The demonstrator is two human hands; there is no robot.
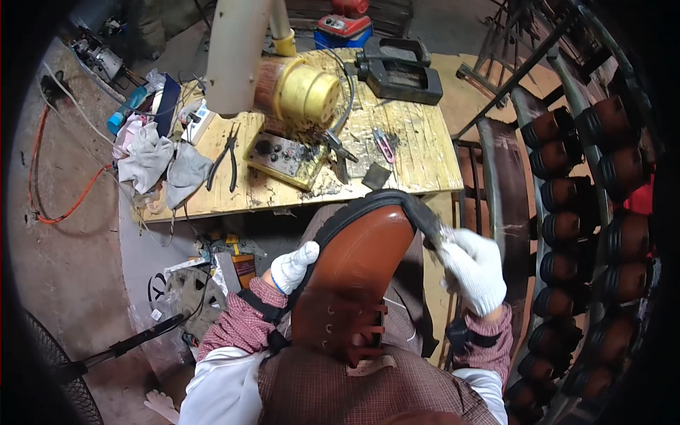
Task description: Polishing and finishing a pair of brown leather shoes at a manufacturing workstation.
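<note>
A brown leather lace-up shoe (361,255) lies on my lap, its toe pointing at the bench. A black strip (338,221) runs along its left edge and round the toe. My left hand (294,268), in a white knit glove, grips the shoe's left side, with the fingers mostly hidden beneath. At the right of the toe my right hand (473,270), also gloved, is closed round a dark length that looks like the same strip, coming away from the shoe. Blur hides exactly what lies between those fingers. Red-brown laces (361,333) sit at the near end.
On the yellow workbench (418,156) lie black pliers (225,159), a pink cutter (384,145), a control box (283,157), a yellow cylindrical machine (304,88) and rags (145,159). Racks of brown shoes (563,227) stand right. A fan (60,368) is at lower left.
</note>
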